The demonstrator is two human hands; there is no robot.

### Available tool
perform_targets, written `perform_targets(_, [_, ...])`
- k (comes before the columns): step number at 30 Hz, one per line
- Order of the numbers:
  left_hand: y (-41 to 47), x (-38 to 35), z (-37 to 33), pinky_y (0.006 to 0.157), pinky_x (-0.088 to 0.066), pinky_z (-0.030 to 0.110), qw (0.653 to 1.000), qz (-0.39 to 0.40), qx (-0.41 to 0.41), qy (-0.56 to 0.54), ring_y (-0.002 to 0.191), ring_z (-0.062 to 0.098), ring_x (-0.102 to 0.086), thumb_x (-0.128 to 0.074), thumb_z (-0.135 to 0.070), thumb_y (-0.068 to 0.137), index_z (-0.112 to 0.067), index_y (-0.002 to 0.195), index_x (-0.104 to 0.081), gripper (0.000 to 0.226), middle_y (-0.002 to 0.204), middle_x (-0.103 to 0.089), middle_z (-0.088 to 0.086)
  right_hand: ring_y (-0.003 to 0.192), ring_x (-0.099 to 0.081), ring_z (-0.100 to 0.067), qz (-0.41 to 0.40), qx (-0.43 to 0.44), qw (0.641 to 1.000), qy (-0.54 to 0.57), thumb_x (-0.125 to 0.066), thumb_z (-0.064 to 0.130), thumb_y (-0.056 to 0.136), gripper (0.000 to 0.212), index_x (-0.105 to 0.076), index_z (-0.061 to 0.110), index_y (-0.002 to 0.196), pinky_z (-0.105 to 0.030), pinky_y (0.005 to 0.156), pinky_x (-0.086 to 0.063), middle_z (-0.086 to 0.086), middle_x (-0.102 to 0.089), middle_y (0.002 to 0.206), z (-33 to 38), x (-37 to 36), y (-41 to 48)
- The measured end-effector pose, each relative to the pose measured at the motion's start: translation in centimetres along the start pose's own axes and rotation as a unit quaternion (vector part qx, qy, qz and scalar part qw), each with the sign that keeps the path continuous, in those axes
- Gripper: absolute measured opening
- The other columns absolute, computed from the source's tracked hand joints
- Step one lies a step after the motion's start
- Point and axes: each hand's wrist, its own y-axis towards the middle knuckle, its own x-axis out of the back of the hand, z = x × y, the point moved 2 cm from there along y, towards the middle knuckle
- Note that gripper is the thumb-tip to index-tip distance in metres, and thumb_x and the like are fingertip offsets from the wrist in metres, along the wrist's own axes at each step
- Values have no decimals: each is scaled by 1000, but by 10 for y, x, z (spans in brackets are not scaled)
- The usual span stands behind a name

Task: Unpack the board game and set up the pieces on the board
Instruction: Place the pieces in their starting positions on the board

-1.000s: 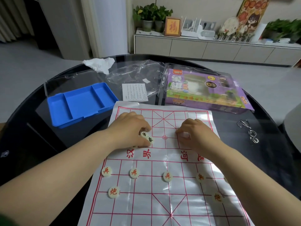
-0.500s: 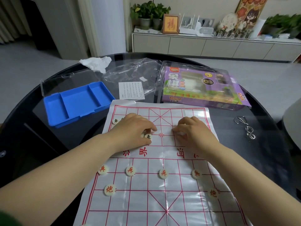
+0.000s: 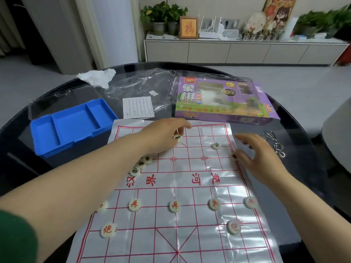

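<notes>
The paper board (image 3: 190, 168), white with a red grid, lies on the dark round table. My left hand (image 3: 161, 135) reaches to the board's far rows and pinches a pale disc with a dark character (image 3: 178, 138). Three more dark-character pieces (image 3: 141, 164) lie clustered beside my left wrist. Another dark-character piece (image 3: 216, 145) rests on the far right of the grid. My right hand (image 3: 255, 155) hovers at the board's right edge with fingers spread, its thumb touching a piece (image 3: 234, 156). Several red-character pieces (image 3: 174, 206) stand in a row on the near half, with two cannons (image 3: 107, 230) behind them.
A blue compartment tray (image 3: 72, 126) sits left of the board, with a clear lid behind it. The purple game box (image 3: 218, 99), an instruction leaflet (image 3: 137, 107), clear plastic wrap (image 3: 140, 86) and a crumpled tissue (image 3: 97, 76) lie beyond. A metal wire puzzle (image 3: 275, 145) lies at right.
Both hands moved apart from the board's middle: the left went forward to the far rows with a piece, the right swung to the right edge. Dark-character pieces now lie uncovered on the board.
</notes>
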Motion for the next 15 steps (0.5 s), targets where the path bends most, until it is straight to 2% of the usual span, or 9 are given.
perform_targets(2, [14, -4, -3, 77, -36, 18, 1000, -7, -3, 1, 93, 9, -45, -53, -6, 88, -29, 129, -43, 49, 106, -48, -11, 114, -46, -18, -8, -20, 999, 26, -58, 9, 86, 43, -48, 7, 127, -14, 85, -25, -6, -51, 126, -8, -1, -6])
perform_targets(6, [30, -11, -1, 78, -38, 15, 1000, 4, 5, -20, 97, 12, -49, -51, 1, 86, -25, 129, -44, 50, 104, -51, -8, 118, -46, -20, -18, -22, 999, 47, -58, 13, 86, 46, -45, 6, 129, -17, 89, -27, -8, -51, 128, -12, -4, -7])
perform_targets(9, [29, -10, 1, 82, -36, 10, 998, 7, 10, -56, 105, 11, -49, -57, 0, 82, -23, 131, -43, 56, 114, -54, -4, 121, -44, -19, -13, -11, 999, 38, -58, 17, 87, 46, -45, 7, 129, -14, 89, -26, -7, -51, 128, -13, -6, -7])
perform_targets(12, [24, -9, 2, 82, -39, 21, 999, -30, 30, 2, 98, 11, -47, -68, -23, 78, -21, 125, -49, 51, 113, -49, -4, 120, -44, -18, -19, -6, 999, 37, -57, 18, 87, 45, -45, 8, 129, -14, 89, -25, -6, -50, 128, -15, -6, -7])
perform_targets(15, [24, -15, 0, 74, -41, 27, 992, -72, 71, 79, 88, 14, -46, -67, -44, 75, -16, 105, -58, 42, 101, -50, -2, 119, -44, -17, -23, -10, 999, 40, -58, 19, 87, 45, -46, 8, 129, -14, 89, -26, -6, -51, 128, -15, -5, -7])
